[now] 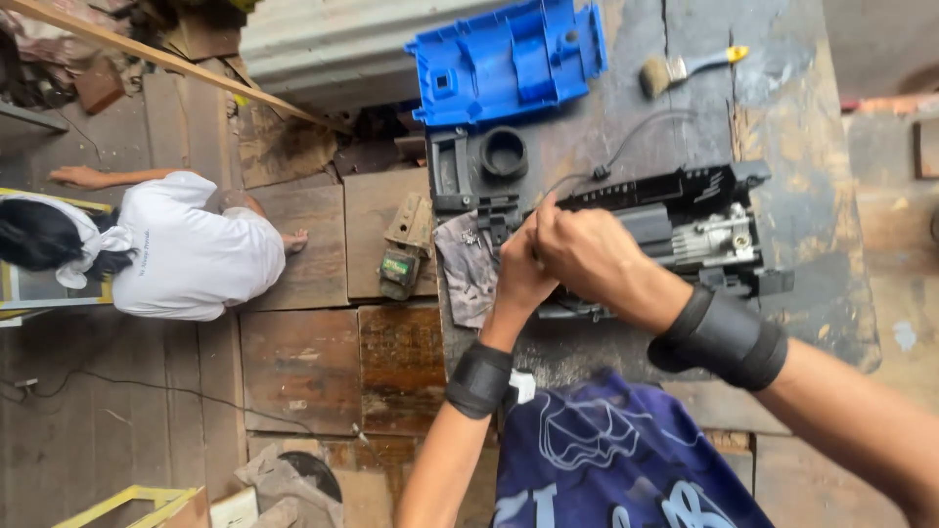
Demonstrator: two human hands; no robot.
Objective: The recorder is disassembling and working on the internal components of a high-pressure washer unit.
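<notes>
A black power-tool body (690,230) with a bare metal gear section lies on the dark workbench (792,127). My left hand (520,276) and my right hand (585,252) are pressed together over its left end, fingers closed on a small part there that they hide. Both wrists wear black bands. A black wire (626,147) runs from the tool toward the back of the bench. A grey rag (468,269) lies just left of my hands.
A blue plastic housing (509,59) and a black housing part (479,166) lie behind the tool. A paintbrush (685,68) rests at the back. Left of the bench, a person in a white shirt (186,249) crouches on the plank floor beside a green tool piece (401,264).
</notes>
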